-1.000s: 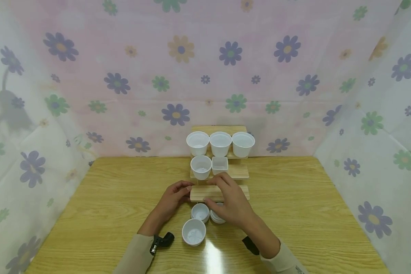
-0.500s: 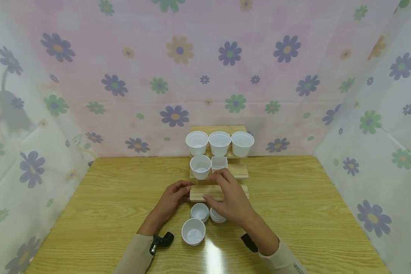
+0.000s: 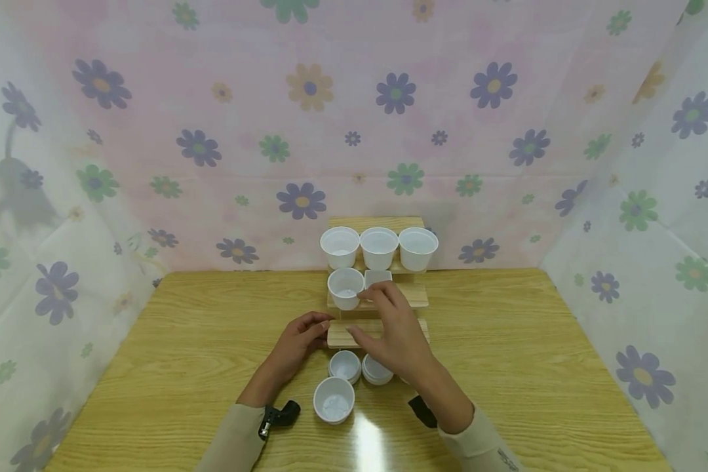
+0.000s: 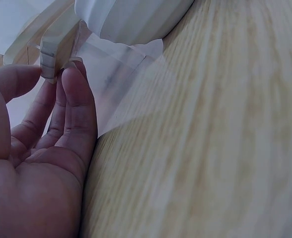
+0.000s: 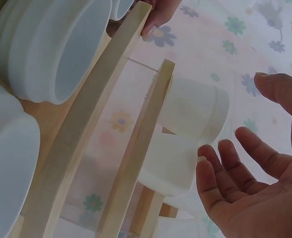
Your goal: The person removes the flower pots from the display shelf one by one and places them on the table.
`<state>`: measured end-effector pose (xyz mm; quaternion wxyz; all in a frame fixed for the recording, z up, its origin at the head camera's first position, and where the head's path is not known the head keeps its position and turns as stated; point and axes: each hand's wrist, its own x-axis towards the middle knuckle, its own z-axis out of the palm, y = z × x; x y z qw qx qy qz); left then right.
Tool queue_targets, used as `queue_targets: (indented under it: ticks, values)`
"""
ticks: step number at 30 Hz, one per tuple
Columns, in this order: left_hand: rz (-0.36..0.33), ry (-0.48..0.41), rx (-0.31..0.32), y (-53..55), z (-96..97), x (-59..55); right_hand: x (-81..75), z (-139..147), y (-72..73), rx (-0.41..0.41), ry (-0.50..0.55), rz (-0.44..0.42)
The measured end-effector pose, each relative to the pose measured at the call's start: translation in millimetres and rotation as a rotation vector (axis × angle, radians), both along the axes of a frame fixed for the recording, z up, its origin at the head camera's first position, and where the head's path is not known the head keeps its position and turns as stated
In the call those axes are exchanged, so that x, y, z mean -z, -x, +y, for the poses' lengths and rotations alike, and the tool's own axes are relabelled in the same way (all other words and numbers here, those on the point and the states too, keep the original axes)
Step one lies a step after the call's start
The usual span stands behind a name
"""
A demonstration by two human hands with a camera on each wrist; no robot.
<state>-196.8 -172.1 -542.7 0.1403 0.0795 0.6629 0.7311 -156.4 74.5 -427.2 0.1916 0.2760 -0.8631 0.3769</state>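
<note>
A stepped display stand has wooden shelf boards (image 3: 337,335). My left hand (image 3: 299,339) pinches the left end of the lowest board, thumb against its edge (image 4: 49,57) and fingers beneath. Over that board hovers my right hand (image 3: 402,341), holding nothing, its fingers loosely bent and spread from the thumb. Its fingertips overlap a small square white container (image 3: 379,276) on the middle tier in the head view. In the right wrist view, the fingertips (image 5: 201,159) are close to the white containers on the stand. A round white cup (image 3: 345,288) stands left of the square one.
Three larger white tubs (image 3: 379,248) line the top tier. In front of the stand, on the wood-grain table (image 3: 183,367), are a white cup (image 3: 334,401) and two low ribbed white pots (image 3: 345,366). Flowered cloth (image 3: 354,118) hangs behind and at both sides.
My right hand has risen slightly and moved away from me, from the lowest board toward the middle-tier containers. My left hand stays on the board's end.
</note>
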Motion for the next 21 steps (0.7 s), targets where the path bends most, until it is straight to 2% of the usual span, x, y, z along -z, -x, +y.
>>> queue_targets:
  ticks: [4,15,21]
  values:
    - [0.002,-0.001,0.006,0.2,-0.3,0.1,-0.9,-1.7,3.2,0.017,0.001,0.004]
    - [0.002,-0.004,0.010,0.2,-0.9,1.1,-3.3,-5.3,12.8,0.050,0.028,0.109]
    - [0.006,-0.002,0.009,-0.1,-0.7,0.5,-3.3,-5.6,16.8,0.082,0.007,0.097]
